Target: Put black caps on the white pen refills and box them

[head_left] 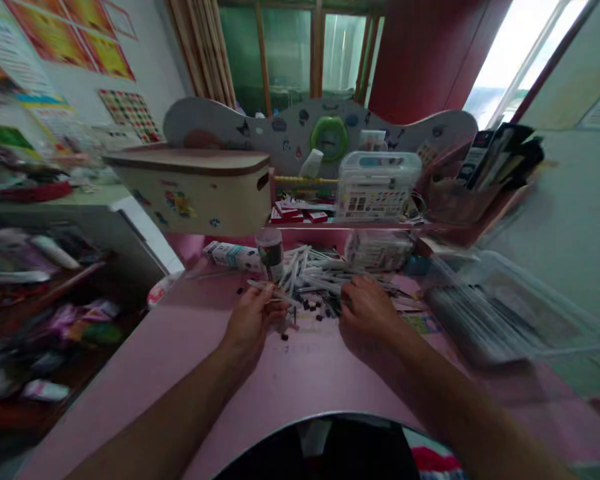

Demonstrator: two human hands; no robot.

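My left hand pinches a slim white pen-like tube between thumb and fingers, holding it slantwise above the pink table. My right hand is at the right side of a loose pile of white pen-like tubes. Its fingers are curled downward, and whatever they grip is hidden. Small black pieces lie scattered between both hands, in front of the pile. Behind the left hand stands a clear cup with dark contents.
At right sits a clear plastic tray holding many slim dark-and-clear sticks. A shelf above the table carries a lidded cream box, a clear carry case and a green round clock. A patterned carton lies behind the cup.
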